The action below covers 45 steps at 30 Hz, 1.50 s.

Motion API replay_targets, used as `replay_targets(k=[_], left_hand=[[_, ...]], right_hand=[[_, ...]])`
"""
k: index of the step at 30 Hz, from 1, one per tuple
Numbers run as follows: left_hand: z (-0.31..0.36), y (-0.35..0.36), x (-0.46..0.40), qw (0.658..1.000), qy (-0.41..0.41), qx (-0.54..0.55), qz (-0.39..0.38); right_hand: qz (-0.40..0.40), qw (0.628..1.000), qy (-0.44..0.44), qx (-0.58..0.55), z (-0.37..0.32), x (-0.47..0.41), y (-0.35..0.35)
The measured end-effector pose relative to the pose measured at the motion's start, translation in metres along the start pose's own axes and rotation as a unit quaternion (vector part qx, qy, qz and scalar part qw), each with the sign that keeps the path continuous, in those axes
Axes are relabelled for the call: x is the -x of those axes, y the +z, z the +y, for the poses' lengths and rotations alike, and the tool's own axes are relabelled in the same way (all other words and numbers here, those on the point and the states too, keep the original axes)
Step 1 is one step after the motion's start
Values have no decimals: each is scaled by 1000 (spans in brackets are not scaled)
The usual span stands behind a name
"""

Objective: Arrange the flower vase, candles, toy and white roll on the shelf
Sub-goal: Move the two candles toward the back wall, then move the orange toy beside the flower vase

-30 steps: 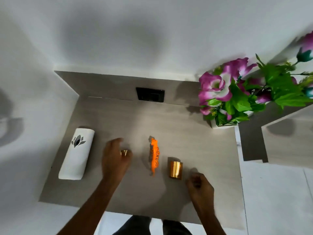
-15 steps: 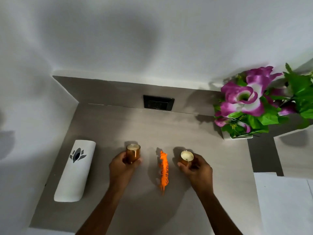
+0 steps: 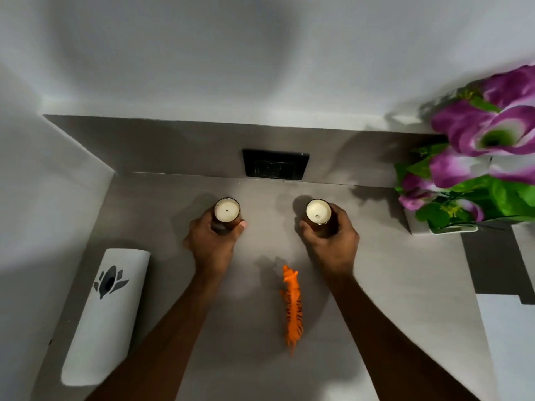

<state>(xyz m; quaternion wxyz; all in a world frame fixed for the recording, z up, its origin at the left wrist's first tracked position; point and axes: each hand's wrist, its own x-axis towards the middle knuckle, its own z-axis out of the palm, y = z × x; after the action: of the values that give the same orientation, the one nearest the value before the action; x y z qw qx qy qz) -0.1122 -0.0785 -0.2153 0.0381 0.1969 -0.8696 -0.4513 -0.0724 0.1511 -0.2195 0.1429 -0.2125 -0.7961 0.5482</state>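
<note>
My left hand (image 3: 212,241) grips a gold candle (image 3: 227,210) with white wax, held upright near the back of the grey shelf (image 3: 390,285). My right hand (image 3: 333,241) grips a second gold candle (image 3: 318,212) the same way, level with the first. Between my forearms, nearer to me, lies an orange striped toy tiger (image 3: 293,306). A white roll (image 3: 105,314) with a dark lotus mark lies on its side at the left edge. The flower vase (image 3: 419,227), white, with purple flowers and green leaves, stands at the right back corner.
A black socket plate (image 3: 275,167) sits in the low back panel between the two candles. White walls close the shelf at the back and left. On the right the shelf ends at a dark gap (image 3: 492,261) beside another surface.
Both hands have carried the candles away from me toward the back panel and spread them wider apart. The toy tiger now lies behind the hands. The camera has moved in closer.
</note>
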Motion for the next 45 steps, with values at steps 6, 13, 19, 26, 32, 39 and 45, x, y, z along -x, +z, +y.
replay_targets(k=[6, 13, 19, 26, 32, 39, 45], left_hand=[[-9, -16, 43, 1000, 13, 11, 19], [-44, -52, 146, 933, 178, -292, -114], [-44, -48, 145, 923, 178, -322, -108], [-55, -44, 144, 921, 180, -332, -98], [-61, -42, 141, 919, 172, -342, -99], [-57, -43, 144, 924, 181, -325, -88], [-52, -42, 146, 924, 197, -321, -58]], right_hand=[[-31, 996, 60, -55, -6, 48, -42], [-50, 985, 138, 92, -53, 173, -49], [-147, 931, 61, 327, -73, 150, -55], [-353, 749, -161, 537, -76, 69, -104], [-338, 701, -255, 575, -75, 11, -134], [-31, 961, 139, 238, -56, 33, -140], [13, 956, 134, 262, -38, 37, -116]])
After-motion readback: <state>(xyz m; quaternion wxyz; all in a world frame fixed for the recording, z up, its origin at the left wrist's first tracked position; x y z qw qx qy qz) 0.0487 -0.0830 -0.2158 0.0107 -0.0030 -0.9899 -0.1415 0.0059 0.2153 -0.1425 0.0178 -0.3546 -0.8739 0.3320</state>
